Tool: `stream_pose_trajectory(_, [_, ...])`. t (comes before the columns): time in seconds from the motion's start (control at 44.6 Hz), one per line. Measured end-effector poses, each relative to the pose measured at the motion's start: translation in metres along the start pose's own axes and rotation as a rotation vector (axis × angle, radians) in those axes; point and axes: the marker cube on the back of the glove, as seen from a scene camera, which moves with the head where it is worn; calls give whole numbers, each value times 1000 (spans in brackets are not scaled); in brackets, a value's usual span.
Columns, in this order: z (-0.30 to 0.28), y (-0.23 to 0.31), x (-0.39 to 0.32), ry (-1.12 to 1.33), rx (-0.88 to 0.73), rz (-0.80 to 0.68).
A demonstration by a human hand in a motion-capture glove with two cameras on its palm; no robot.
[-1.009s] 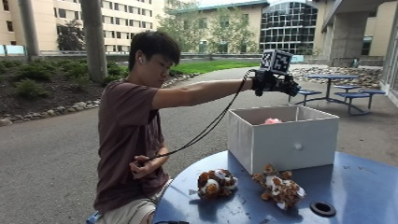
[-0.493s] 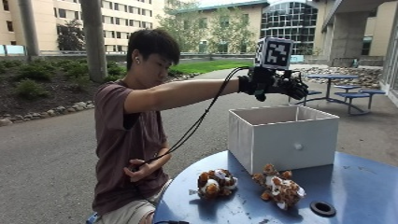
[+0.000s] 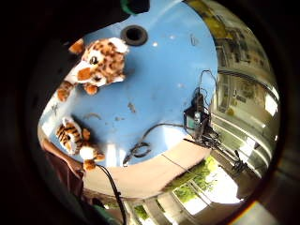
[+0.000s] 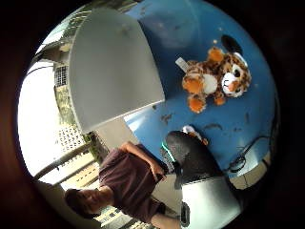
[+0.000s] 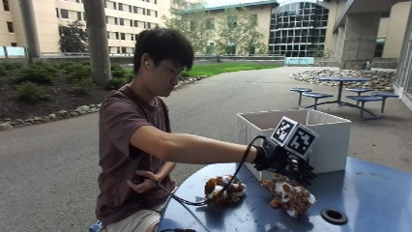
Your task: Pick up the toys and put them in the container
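Two plush toys lie on the round blue table (image 5: 373, 193): a spotted orange cat (image 5: 291, 194) (image 3: 96, 63) (image 4: 214, 78) and a striped tiger (image 5: 222, 188) (image 3: 72, 138). The white box container (image 5: 322, 137) (image 4: 109, 67) stands behind them. My gloved right hand (image 5: 288, 165) hovers just above the spotted cat, in front of the box, with its fingers spread downward and holding nothing. I cannot see into the box.
A black ringed hole (image 5: 333, 215) (image 3: 134, 34) sits in the table near the spotted cat. A cable (image 3: 140, 147) loops on the table beside the tiger. The person's bare left hand (image 5: 147, 181) rests at their lap by the table edge.
The gloved hand was raised over the box opening. It has come down in front of the box to just above the spotted cat.
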Motion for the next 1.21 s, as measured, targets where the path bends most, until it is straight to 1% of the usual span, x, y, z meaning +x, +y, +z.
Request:
stream_pose_trajectory(0.112, [47, -34, -1, 74, -160, 8])
stream_pose_trajectory(0.157, [61, -47, -1, 60, -184, 7])
stream_pose_trajectory(0.224, [71, -62, -1, 37, -177, 2])
stream_pose_trajectory(0.292, [72, -72, 0, 29, -129, -1])
stream_pose_trajectory(0.404, [69, -83, 8, 34, 17, -14])
stream_pose_trajectory(0.605, [76, -92, 12, -103, 291, -37])
stream_pose_trajectory(0.65, [76, -92, 12, -146, 329, -25])
stream_pose_trajectory(0.718, [72, -92, 11, -196, 332, 1])
stream_pose_trajectory(0.807, [58, -87, 14, -223, 313, 33])
stream_pose_trajectory(0.919, [21, -68, 20, -241, 338, 76])
stream_pose_trajectory(1.076, [-46, -25, 29, -161, 406, 150])
stream_pose_trajectory(1.211, [-117, 22, 19, -126, 491, 183])
